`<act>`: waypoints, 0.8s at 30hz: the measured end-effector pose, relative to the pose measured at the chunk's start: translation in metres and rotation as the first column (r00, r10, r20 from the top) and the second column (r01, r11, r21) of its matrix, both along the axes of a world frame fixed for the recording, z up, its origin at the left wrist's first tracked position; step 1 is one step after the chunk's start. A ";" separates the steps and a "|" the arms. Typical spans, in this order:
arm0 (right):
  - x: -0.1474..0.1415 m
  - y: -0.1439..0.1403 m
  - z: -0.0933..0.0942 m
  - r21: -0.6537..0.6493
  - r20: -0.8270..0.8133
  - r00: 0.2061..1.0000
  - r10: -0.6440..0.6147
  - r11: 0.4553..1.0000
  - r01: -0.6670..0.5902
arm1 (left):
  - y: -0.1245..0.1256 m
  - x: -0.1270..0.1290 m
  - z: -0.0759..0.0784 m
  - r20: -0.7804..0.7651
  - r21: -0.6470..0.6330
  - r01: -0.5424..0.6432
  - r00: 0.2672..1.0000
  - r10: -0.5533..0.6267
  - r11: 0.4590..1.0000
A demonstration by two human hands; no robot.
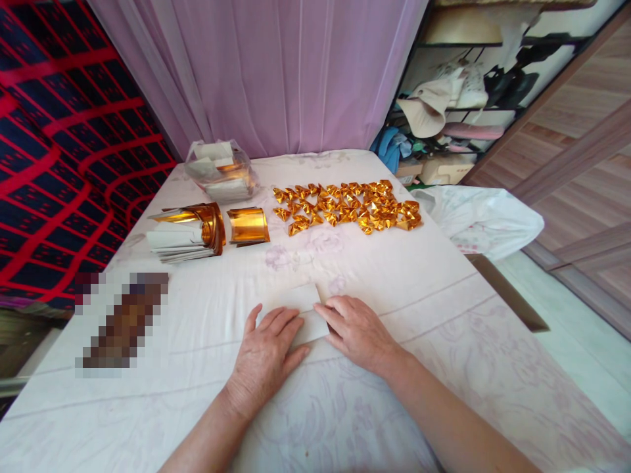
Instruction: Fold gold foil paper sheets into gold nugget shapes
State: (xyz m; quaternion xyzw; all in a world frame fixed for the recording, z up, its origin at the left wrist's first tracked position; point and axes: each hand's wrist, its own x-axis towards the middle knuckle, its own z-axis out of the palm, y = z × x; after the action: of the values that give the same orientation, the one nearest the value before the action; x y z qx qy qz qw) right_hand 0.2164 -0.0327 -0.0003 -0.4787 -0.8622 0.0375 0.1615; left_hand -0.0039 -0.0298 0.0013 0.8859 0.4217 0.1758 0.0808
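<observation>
A sheet of foil paper [311,326] lies white side up on the table in front of me, with a fold line across it. My left hand [269,348] rests on its left part, fingers stretched out and the little finger spread away. At the sheet's right edge, my right hand [362,332] has its thumb and fingertips closed on the paper. A sliver of the dark underside shows beside the right fingertips. Beyond the hands sit rows of folded gold foil pieces [340,205]. To their left is a small stack of gold foil sheets [249,225].
A larger fanned stack of foil paper [182,240] and a clear plastic bag [221,174] of more sheets stand at the table's back left. A blurred patch [125,322] covers something on the left. A white plastic bag [493,220] lies beyond the right edge, near a shelf [458,112].
</observation>
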 end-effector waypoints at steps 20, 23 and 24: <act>-0.004 0.003 -0.002 -0.018 -0.222 0.973 -0.059 0.998 0.057 | 0.016 -0.008 -0.001 0.157 -0.112 0.003 0.988 0.015 0.994; -0.007 0.006 -0.005 0.020 -0.244 0.963 -0.114 0.992 0.122 | 0.017 -0.007 -0.002 0.152 -0.126 -0.020 0.988 0.039 0.992; -0.008 0.007 -0.007 0.020 -0.245 0.960 -0.132 0.990 0.142 | 0.018 -0.007 -0.003 0.153 -0.124 -0.030 0.987 0.049 0.992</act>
State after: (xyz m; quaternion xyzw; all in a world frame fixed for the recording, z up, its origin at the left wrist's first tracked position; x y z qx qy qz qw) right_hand 0.2082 -0.0253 -0.0072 -0.5260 -0.8012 0.0687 0.2771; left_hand -0.0107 -0.0119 -0.0012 0.8544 0.4415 0.2197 0.1638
